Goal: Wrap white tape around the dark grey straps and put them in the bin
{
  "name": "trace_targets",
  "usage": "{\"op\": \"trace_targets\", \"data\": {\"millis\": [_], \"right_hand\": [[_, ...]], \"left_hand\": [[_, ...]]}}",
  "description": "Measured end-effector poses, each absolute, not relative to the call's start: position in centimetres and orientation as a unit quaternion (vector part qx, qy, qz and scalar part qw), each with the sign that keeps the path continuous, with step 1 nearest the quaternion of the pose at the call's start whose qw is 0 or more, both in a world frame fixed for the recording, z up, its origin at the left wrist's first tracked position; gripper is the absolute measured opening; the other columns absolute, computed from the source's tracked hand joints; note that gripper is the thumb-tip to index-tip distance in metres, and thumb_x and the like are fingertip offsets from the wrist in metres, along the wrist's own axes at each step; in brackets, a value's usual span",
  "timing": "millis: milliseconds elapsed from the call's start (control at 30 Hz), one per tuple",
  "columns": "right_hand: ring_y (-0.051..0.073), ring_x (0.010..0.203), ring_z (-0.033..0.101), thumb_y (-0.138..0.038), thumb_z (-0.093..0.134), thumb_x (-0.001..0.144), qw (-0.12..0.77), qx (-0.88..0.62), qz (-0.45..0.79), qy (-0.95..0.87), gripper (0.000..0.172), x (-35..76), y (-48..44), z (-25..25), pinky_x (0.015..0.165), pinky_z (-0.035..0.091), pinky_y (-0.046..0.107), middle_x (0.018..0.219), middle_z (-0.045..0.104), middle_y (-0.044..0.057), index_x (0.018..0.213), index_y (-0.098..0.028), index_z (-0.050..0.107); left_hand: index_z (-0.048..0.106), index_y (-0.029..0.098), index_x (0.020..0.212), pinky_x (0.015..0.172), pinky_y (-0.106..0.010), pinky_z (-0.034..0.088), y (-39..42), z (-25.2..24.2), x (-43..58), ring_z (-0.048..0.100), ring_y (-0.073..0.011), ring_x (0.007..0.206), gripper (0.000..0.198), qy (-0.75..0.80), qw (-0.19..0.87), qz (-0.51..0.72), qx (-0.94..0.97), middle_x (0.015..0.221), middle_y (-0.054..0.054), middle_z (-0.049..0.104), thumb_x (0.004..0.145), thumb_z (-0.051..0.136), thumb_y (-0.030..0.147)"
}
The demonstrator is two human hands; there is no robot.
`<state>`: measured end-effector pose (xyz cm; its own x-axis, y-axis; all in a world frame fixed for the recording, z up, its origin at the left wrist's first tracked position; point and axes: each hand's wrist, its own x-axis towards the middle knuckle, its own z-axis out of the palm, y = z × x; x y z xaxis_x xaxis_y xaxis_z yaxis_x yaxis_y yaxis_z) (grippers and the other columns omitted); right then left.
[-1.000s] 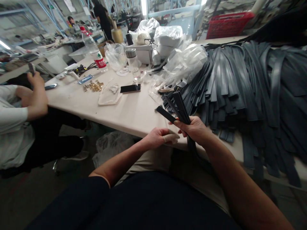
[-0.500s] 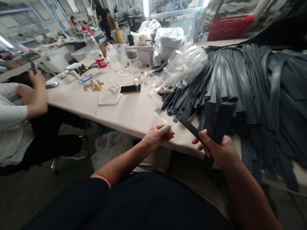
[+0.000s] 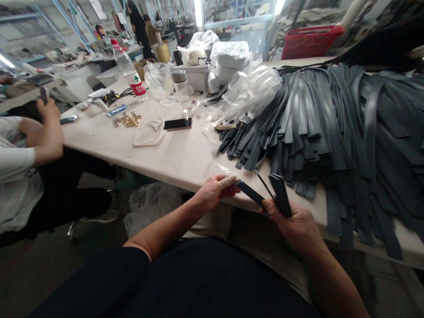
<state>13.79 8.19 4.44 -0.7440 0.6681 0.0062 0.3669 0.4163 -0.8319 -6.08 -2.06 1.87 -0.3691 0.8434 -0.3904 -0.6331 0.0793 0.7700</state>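
Just over the table's front edge, my left hand (image 3: 218,189), with pale coverings on the thumb, pinches the end of a dark strap (image 3: 251,192). The strap's other end runs into my right hand (image 3: 293,221). Several more dark straps (image 3: 281,191) are bunched upright in that same right hand, fingers wrapped round them. One thin strap edge sticks out apart from the bunch. Behind and to the right, a big pile of black stitched straps (image 3: 351,123) spreads over the table and hangs past its front edge.
On the table (image 3: 182,154) are a phone (image 3: 178,124), brass-coloured small parts (image 3: 127,120), a glass flask (image 3: 183,95), a red-capped bottle (image 3: 132,77) and clear plastic wrap (image 3: 253,90). A person's arm (image 3: 49,132) is at the left. A red basket (image 3: 309,42) stands behind.
My right hand has moved left and slightly down with the bunch, turning it. One strap's end now sits in my left hand's pinch; before, the hands were apart.
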Motion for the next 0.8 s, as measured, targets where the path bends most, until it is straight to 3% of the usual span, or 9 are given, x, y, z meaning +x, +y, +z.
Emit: {"op": "trace_targets", "data": {"millis": [200, 267, 333, 400, 567, 700, 800], "right_hand": [[0.021, 0.064, 0.063, -0.054, 0.056, 0.091, 0.194, -0.3, 0.436, -0.826, 0.039, 12.0, 7.0, 4.5, 0.061, 0.048, 0.031, 0.069, 0.069, 0.004, 0.076, -0.02, 0.07], [0.019, 0.057, 0.061, -0.057, 0.056, 0.09, 0.168, -0.295, 0.493, -0.801, 0.042, 12.3, 7.2, 4.5, 0.055, 0.048, 0.031, 0.073, 0.071, 0.004, 0.093, -0.019, 0.072], [0.017, 0.051, 0.059, -0.06, 0.058, 0.088, 0.119, -0.286, 0.555, -0.772, 0.053, 13.7, 7.8, 4.6, 0.052, 0.051, 0.03, 0.08, 0.073, 0.006, 0.118, -0.017, 0.068], [0.018, 0.054, 0.063, -0.062, 0.062, 0.085, 0.072, -0.292, 0.586, -0.753, 0.065, 15.8, 8.6, 4.7, 0.055, 0.055, 0.031, 0.084, 0.075, 0.008, 0.131, -0.016, 0.062], [0.025, 0.062, 0.068, -0.068, 0.07, 0.072, 0.092, -0.392, 0.566, -0.719, 0.082, 18.8, 8.8, 3.8, 0.049, 0.057, 0.03, 0.072, 0.071, 0.007, 0.132, -0.014, 0.062], [0.02, 0.058, 0.066, -0.062, 0.064, 0.082, 0.132, -0.354, 0.52, -0.766, 0.068, 17.4, 7.6, 3.0, 0.055, 0.058, 0.029, 0.08, 0.074, 0.007, 0.133, -0.016, 0.063], [0.024, 0.066, 0.07, -0.058, 0.063, 0.084, 0.109, -0.326, 0.545, -0.765, 0.065, 17.9, 7.5, 3.1, 0.062, 0.061, 0.031, 0.09, 0.075, 0.009, 0.136, -0.019, 0.06]], "left_hand": [[0.069, 0.011, 0.077, 0.065, -0.022, 0.051, -2.4, 1.6, -4.5, 0.066, -0.0119, 0.062, 0.047, 0.48, 0.559, 0.663, 0.134, 0.066, -0.002, 0.07, 0.057, 0.09, 0.048], [0.069, 0.011, 0.078, 0.066, -0.023, 0.051, -2.5, 1.4, -4.1, 0.066, -0.0117, 0.062, 0.045, 0.468, 0.557, 0.674, 0.131, 0.069, -0.003, 0.071, 0.06, 0.089, 0.046], [0.069, 0.012, 0.079, 0.064, -0.022, 0.05, -2.6, 1.2, -4.1, 0.066, -0.0115, 0.062, 0.046, 0.461, 0.549, 0.689, 0.106, 0.07, -0.003, 0.071, 0.058, 0.09, 0.046], [0.069, 0.012, 0.079, 0.062, -0.021, 0.048, -2.8, 1.1, -4.5, 0.065, -0.0109, 0.06, 0.048, 0.464, 0.54, 0.698, 0.078, 0.069, -0.002, 0.07, 0.055, 0.091, 0.047], [0.071, 0.011, 0.08, 0.064, -0.023, 0.048, -3.6, 0.9, -3.6, 0.065, -0.0127, 0.062, 0.051, 0.473, 0.562, 0.674, 0.078, 0.069, -0.004, 0.07, 0.052, 0.091, 0.049], [0.074, 0.01, 0.083, 0.067, -0.024, 0.046, -3.9, 1.1, -1.1, 0.062, -0.0116, 0.064, 0.048, 0.461, 0.608, 0.636, 0.118, 0.072, -0.005, 0.071, 0.057, 0.09, 0.047], [0.075, 0.01, 0.084, 0.068, -0.024, 0.046, -4.0, 1.4, -0.8, 0.062, -0.0121, 0.064, 0.046, 0.46, 0.598, 0.645, 0.12, 0.073, -0.005, 0.071, 0.058, 0.09, 0.045]]}}
